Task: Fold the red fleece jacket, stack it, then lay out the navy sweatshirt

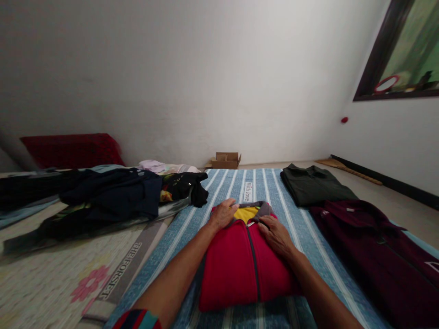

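A red zip-front jacket (233,265) with a grey collar and yellow lining lies folded, front up, on a blue striped mat. Its dark zip runs down the middle and is closed up to the collar. On the left shoulder, beside the collar, rests my left hand (222,214), open, with its fingers laid over the cloth. My right hand (276,234) lies on the opposite side, its fingers stretched onto the grey collar near the zip top. Parts of both shoulders are hidden under my hands.
To the right lie a folded maroon jacket (373,256) and a folded dark green garment (315,185). Dark clothes (120,192) are heaped loosely on the left. A cardboard box (226,160) stands by the wall, behind the striped mat (185,242).
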`<move>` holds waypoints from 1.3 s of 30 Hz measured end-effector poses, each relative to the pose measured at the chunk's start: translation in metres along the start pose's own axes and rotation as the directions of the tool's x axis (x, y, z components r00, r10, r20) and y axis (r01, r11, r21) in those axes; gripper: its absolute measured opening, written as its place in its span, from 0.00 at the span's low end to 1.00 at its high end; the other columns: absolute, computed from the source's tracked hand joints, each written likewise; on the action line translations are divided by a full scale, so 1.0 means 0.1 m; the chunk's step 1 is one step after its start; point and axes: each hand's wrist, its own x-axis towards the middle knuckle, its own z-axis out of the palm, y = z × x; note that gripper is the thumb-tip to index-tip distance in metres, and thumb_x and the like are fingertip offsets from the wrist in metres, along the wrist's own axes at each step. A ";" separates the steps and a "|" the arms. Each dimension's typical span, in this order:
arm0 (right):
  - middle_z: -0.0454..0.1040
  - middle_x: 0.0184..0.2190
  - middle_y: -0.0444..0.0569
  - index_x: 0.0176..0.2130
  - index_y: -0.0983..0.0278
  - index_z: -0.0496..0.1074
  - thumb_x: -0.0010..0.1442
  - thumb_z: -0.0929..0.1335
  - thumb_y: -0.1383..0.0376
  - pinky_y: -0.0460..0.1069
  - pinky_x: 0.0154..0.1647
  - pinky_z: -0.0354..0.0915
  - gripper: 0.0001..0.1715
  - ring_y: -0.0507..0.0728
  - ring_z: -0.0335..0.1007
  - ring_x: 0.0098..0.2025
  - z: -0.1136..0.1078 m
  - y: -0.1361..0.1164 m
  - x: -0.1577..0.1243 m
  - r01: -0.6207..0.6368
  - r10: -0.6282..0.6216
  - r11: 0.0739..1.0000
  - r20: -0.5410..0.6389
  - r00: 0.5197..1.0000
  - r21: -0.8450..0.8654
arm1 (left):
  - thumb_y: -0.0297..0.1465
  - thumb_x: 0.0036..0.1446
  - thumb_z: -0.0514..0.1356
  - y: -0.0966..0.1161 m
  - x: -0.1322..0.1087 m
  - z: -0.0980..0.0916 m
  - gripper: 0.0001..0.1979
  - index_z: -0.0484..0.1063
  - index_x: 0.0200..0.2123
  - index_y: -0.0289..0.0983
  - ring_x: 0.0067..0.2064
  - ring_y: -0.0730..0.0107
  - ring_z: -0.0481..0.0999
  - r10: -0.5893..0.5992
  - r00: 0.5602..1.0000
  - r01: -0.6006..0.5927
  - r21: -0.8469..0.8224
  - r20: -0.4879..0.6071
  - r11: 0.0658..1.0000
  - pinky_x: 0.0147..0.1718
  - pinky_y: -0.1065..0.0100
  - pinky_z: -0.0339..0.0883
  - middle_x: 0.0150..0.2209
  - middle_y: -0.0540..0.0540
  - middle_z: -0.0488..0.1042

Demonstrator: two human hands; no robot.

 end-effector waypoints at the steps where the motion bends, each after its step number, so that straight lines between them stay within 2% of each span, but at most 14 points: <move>1: 0.73 0.40 0.49 0.40 0.64 0.72 0.61 0.57 0.58 0.50 0.46 0.61 0.19 0.56 0.66 0.43 -0.03 -0.02 -0.02 -0.010 0.010 1.000 -0.019 1.000 0.019 | 0.36 0.59 0.46 -0.03 -0.07 -0.06 0.19 0.68 0.47 0.35 0.52 0.64 0.69 -0.004 1.000 0.004 -0.005 -0.019 1.000 0.50 0.67 0.60 0.48 0.43 0.72; 3: 0.72 0.40 0.49 0.40 0.63 0.71 0.61 0.56 0.58 0.50 0.47 0.61 0.19 0.56 0.67 0.44 -0.09 -0.07 -0.07 -0.020 0.022 0.999 -0.068 0.997 0.025 | 0.35 0.59 0.46 -0.07 -0.26 -0.14 0.19 0.68 0.47 0.33 0.52 0.64 0.69 0.000 1.000 0.000 -0.006 -0.014 1.000 0.51 0.67 0.60 0.49 0.41 0.72; 5: 0.72 0.42 0.50 0.42 0.63 0.71 0.61 0.57 0.58 0.51 0.49 0.60 0.19 0.57 0.66 0.46 -0.13 -0.13 -0.14 -0.013 0.012 1.000 -0.090 0.996 -0.010 | 0.36 0.58 0.46 -0.04 -0.51 -0.16 0.21 0.67 0.49 0.32 0.56 0.61 0.65 -0.016 0.999 0.016 0.030 0.027 0.999 0.55 0.63 0.56 0.53 0.38 0.68; 7: 0.71 0.46 0.52 0.46 0.63 0.70 0.61 0.58 0.58 0.52 0.52 0.58 0.21 0.58 0.64 0.50 -0.14 -0.21 -0.22 -0.003 -0.002 0.998 -0.074 0.997 -0.065 | 0.41 0.58 0.47 0.08 -0.77 -0.14 0.27 0.62 0.55 0.31 0.63 0.57 0.53 -0.054 0.993 0.044 0.099 0.101 0.994 0.59 0.58 0.49 0.61 0.36 0.57; 9: 0.68 0.51 0.54 0.51 0.64 0.68 0.61 0.59 0.55 0.54 0.55 0.56 0.24 0.59 0.61 0.54 -0.12 -0.28 -0.29 0.006 -0.010 0.991 -0.027 1.000 -0.134 | 0.45 0.59 0.44 0.24 -0.99 -0.09 0.32 0.54 0.60 0.30 0.65 0.57 0.45 -0.073 0.976 0.046 0.133 0.206 0.990 0.60 0.55 0.44 0.64 0.35 0.48; 12: 0.61 0.58 0.56 0.54 0.64 0.66 0.60 0.59 0.50 0.58 0.58 0.51 0.30 0.63 0.53 0.60 -0.04 -0.38 -0.38 -0.016 0.032 0.965 0.055 0.998 -0.262 | 0.47 0.61 0.39 0.47 -1.16 0.00 0.35 0.48 0.63 0.29 0.66 0.57 0.38 -0.076 0.958 0.029 0.168 0.278 0.985 0.61 0.53 0.40 0.65 0.36 0.42; 15: 0.57 0.61 0.56 0.57 0.64 0.63 0.62 0.56 0.49 0.61 0.59 0.49 0.32 0.65 0.47 0.63 0.04 -0.42 -0.44 -0.077 0.129 0.930 0.125 0.984 -0.359 | 0.45 0.61 0.36 0.56 -1.18 0.06 0.34 0.46 0.63 0.29 0.66 0.58 0.38 -0.092 0.943 0.027 0.202 0.319 0.979 0.61 0.52 0.39 0.65 0.38 0.42; 21: 0.52 0.63 0.52 0.61 0.62 0.58 0.61 0.54 0.46 0.61 0.60 0.45 0.36 0.64 0.43 0.64 0.08 -0.41 -0.46 -0.151 0.244 0.906 0.197 0.950 -0.395 | 0.45 0.62 0.35 0.49 -1.19 0.13 0.33 0.44 0.64 0.32 0.66 0.60 0.37 -0.087 0.937 0.021 0.195 0.339 0.980 0.61 0.52 0.37 0.66 0.40 0.41; 25: 0.50 0.64 0.51 0.62 0.62 0.55 0.61 0.53 0.45 0.60 0.61 0.44 0.37 0.63 0.41 0.65 0.09 -0.40 -0.45 -0.157 0.259 0.909 0.229 0.939 -0.386 | 0.47 0.61 0.34 0.42 -1.22 0.20 0.34 0.44 0.64 0.33 0.66 0.61 0.37 -0.071 0.946 0.020 0.161 0.317 0.987 0.61 0.52 0.38 0.66 0.41 0.42; 30: 0.50 0.64 0.51 0.61 0.62 0.56 0.61 0.53 0.46 0.60 0.61 0.45 0.37 0.64 0.42 0.65 0.12 -0.37 -0.46 -0.153 0.243 0.916 0.208 0.948 -0.371 | 0.49 0.61 0.34 0.36 -1.23 0.27 0.35 0.44 0.64 0.34 0.66 0.61 0.38 -0.059 0.954 0.021 0.128 0.293 0.991 0.61 0.52 0.38 0.66 0.42 0.42; 39: 0.51 0.63 0.53 0.61 0.63 0.56 0.61 0.53 0.45 0.60 0.60 0.43 0.38 0.64 0.42 0.64 0.09 -0.41 -0.44 -0.153 0.234 0.923 0.200 0.952 -0.352 | 0.47 0.61 0.35 0.36 -1.19 0.28 0.34 0.46 0.64 0.33 0.66 0.62 0.38 -0.071 0.963 0.032 0.149 0.261 0.988 0.61 0.54 0.38 0.66 0.41 0.42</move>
